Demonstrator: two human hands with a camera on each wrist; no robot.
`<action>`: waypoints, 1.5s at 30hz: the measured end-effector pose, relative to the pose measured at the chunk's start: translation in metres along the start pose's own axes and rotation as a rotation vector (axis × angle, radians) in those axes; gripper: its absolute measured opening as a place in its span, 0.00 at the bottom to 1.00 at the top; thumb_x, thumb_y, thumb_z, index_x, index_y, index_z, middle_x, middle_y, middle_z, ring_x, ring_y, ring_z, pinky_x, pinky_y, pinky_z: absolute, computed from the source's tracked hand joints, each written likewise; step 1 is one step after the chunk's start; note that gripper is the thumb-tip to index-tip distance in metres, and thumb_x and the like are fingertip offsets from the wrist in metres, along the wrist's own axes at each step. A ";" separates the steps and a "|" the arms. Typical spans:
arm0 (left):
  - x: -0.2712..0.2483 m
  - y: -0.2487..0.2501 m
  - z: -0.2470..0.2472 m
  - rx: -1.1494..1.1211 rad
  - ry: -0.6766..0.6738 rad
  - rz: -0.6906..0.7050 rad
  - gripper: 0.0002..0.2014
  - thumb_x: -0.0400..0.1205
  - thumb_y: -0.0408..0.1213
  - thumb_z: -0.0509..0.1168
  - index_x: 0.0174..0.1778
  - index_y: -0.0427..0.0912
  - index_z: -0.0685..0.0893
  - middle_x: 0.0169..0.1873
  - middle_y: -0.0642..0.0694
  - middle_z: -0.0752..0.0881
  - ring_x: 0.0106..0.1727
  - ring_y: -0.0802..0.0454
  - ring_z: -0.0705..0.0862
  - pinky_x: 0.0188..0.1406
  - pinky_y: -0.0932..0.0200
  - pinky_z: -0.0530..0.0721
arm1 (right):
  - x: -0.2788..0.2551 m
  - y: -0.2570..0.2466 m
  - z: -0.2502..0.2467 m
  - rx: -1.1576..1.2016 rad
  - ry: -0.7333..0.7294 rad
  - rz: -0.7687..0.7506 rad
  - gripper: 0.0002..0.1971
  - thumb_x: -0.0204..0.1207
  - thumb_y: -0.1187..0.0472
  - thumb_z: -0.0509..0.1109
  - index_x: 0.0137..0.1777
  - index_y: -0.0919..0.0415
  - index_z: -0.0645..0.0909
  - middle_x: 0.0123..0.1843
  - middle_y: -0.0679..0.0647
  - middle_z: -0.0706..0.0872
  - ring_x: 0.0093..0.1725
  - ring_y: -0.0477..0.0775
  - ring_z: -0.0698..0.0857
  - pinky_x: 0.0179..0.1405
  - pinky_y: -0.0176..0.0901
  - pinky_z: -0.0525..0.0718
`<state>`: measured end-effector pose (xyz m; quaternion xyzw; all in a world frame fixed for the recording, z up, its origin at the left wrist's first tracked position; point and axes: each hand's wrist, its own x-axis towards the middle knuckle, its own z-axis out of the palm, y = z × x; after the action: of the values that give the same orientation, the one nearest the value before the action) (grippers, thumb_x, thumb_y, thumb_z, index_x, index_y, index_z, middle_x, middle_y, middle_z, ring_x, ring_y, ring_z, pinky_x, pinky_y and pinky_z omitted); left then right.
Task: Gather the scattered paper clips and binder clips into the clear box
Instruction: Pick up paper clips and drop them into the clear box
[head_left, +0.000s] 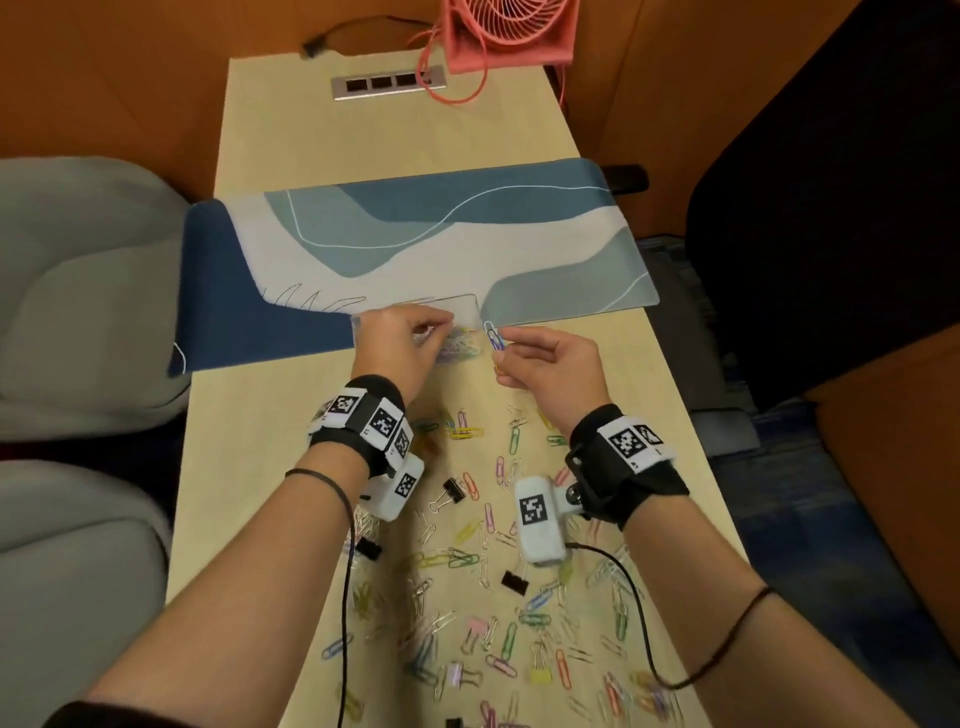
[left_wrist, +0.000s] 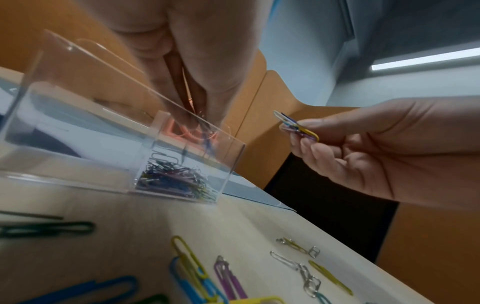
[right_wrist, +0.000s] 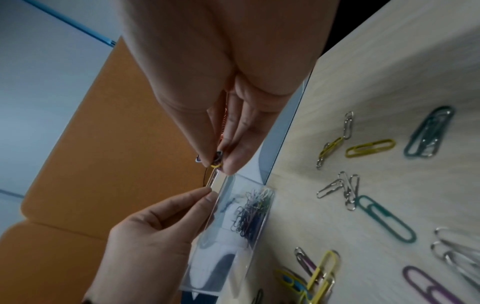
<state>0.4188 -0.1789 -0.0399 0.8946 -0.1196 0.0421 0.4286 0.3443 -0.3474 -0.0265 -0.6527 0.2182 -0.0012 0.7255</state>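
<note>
Fingers on the right hand (head_left: 550, 364) are pinched tight, thumb against fingertips (right_wrist: 231, 162), around a small bunch of coloured wire paper clips (left_wrist: 296, 126): blue, yellow, purple and a pale one, sticking out past the thumb. That hand hangs just off the right end of the clear plastic box (left_wrist: 109, 131), not touching it in the head view. The left hand (head_left: 397, 345) sits over the box with thumb and fingers (right_wrist: 205, 200) drawn together at the top edge of the near wall; whether they actually nip the wall or hold a clip is hard to say, since the left wrist view is smeared there. The box sits where the blue-and-white patterned desk mat (head_left: 415, 249) meets the pale wooden table (head_left: 291, 426), and a heap of mixed-colour paper clips (right_wrist: 250, 214) lies in its right-hand end. Its far wall is almost invisible from above. Loads more scattered paper clips (head_left: 488, 608) and a few black binder clips (head_left: 514, 582) cover the table nearer the person, partly hidden under the forearms and the wrist cameras (head_left: 537, 522).
</note>
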 end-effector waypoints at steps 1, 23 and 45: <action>-0.001 0.001 0.000 0.019 0.004 0.009 0.07 0.78 0.32 0.73 0.49 0.43 0.93 0.45 0.49 0.92 0.45 0.55 0.89 0.57 0.52 0.87 | 0.001 0.001 0.000 -0.018 0.003 -0.005 0.14 0.68 0.72 0.78 0.54 0.64 0.88 0.46 0.70 0.88 0.43 0.60 0.89 0.47 0.49 0.90; -0.100 -0.011 -0.021 -0.100 0.129 0.030 0.10 0.78 0.32 0.73 0.52 0.49 0.90 0.42 0.55 0.85 0.43 0.58 0.81 0.47 0.62 0.80 | 0.048 -0.027 0.051 -1.216 -0.155 -0.542 0.14 0.78 0.58 0.69 0.63 0.51 0.85 0.57 0.52 0.88 0.55 0.55 0.85 0.55 0.45 0.81; -0.403 0.007 -0.052 -0.116 -0.211 -0.301 0.22 0.64 0.44 0.84 0.52 0.52 0.87 0.40 0.55 0.80 0.37 0.57 0.80 0.42 0.68 0.81 | -0.309 0.088 -0.143 -1.303 -0.085 0.620 0.13 0.62 0.58 0.82 0.41 0.60 0.81 0.39 0.56 0.87 0.37 0.57 0.89 0.42 0.49 0.90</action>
<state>0.0282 -0.0710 -0.0733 0.8755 -0.0310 -0.1235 0.4661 -0.0055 -0.3817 -0.0198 -0.8602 0.3215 0.3603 0.1640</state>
